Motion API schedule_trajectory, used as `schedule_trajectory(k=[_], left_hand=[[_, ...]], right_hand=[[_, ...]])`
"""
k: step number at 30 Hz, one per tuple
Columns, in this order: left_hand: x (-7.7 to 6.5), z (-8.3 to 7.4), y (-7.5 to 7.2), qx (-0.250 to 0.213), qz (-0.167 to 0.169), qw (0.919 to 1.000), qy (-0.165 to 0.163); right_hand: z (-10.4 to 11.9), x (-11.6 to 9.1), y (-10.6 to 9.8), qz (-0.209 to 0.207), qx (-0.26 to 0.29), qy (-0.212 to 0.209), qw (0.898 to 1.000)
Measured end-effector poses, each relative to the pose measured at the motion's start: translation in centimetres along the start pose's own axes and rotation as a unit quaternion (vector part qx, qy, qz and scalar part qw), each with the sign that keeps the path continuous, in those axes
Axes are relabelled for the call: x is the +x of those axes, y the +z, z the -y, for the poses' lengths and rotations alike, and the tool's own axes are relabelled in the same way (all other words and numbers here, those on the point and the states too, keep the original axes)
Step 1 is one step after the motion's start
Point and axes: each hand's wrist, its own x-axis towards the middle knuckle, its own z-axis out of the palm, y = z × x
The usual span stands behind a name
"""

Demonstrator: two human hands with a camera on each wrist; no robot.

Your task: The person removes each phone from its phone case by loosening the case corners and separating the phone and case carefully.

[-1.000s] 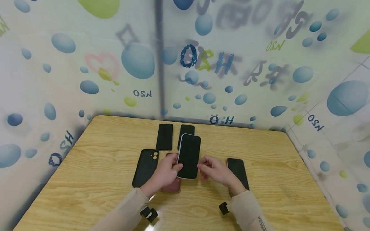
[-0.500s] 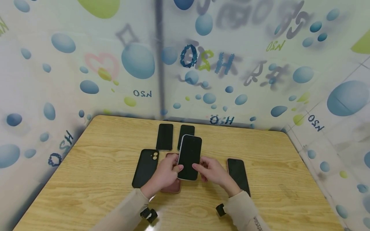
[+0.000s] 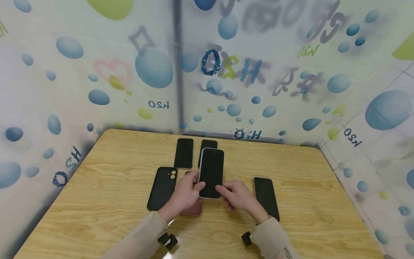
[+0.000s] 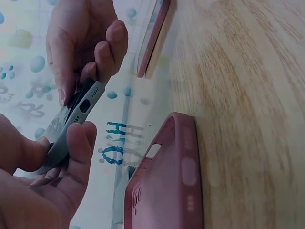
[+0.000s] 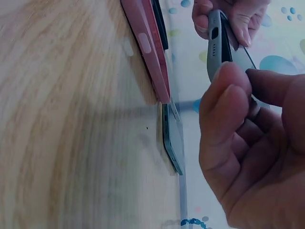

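Grey, round-cornered case (image 4: 61,149) and the flat, glossy black phone (image 3: 211,173) in it sit above the wood-grain table (image 3: 307,187); left hand (image 3: 185,191) grips the left edge, right hand (image 3: 238,195) pinches the lower right corner

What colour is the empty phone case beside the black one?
The case is dusty pink; the left wrist view shows it best.

- The held phone (image 3: 211,172) sits slightly higher in the head view than half a second ago, covering more of the dark phone (image 3: 208,144) behind it.
- The right hand's (image 3: 240,197) thumb, at the held phone's side edge one second ago, now lies at its lower right corner.
- The lower end of the phone on the right (image 3: 266,198), partly hidden behind the wrist one second ago, now shows.
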Motion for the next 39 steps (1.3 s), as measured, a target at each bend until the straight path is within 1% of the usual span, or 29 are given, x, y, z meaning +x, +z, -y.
schedule_trajectory(k=[4, 9, 14, 17, 21, 23, 28, 30, 35, 39], left_hand=[[-0.06, -0.01, -0.06, 0.008, -0.009, 0.9999, 0.008], [-0.1, -0.04, -0.13, 0.0, -0.015, 0.9999, 0.003], [-0.08, -0.16, -0.11, -0.006, -0.022, 0.9997, 0.012], [-0.06, -0.24, -0.13, -0.01, -0.019, 0.9997, 0.015], [0.04, -0.35, -0.24, -0.041, -0.004, 0.9991, -0.002], [0.1, -0.32, -0.27, -0.054, 0.004, 0.9985, -0.011], [0.14, -0.17, -0.29, -0.049, 0.013, 0.9984, -0.024], [0.13, -0.14, -0.32, -0.056, 0.019, 0.9978, -0.031], [0.21, -0.25, -0.42, -0.081, 0.037, 0.9949, -0.047], [0.28, -0.29, -0.47, -0.078, 0.041, 0.9946, -0.055]], right_hand=[[0.15, -0.04, 0.41, -0.006, -0.009, -0.007, 1.0], [0.25, 0.04, 0.62, -0.018, -0.025, -0.021, 0.999], [0.44, 0.08, 0.61, -0.026, -0.025, -0.024, 0.999], [0.49, 0.03, 0.66, -0.036, -0.021, -0.022, 0.999], [0.25, 0.08, 0.8, -0.052, -0.013, -0.022, 0.998], [0.07, 0.13, 0.86, -0.057, 0.001, -0.019, 0.998], [-0.1, 0.2, 0.74, -0.058, 0.052, -0.007, 0.997], [-0.09, 0.18, 0.6, -0.056, 0.067, -0.007, 0.996], [-0.04, 0.03, 0.32, -0.054, 0.074, -0.023, 0.996], [0.04, -0.06, 0.23, -0.054, 0.07, -0.031, 0.996]])
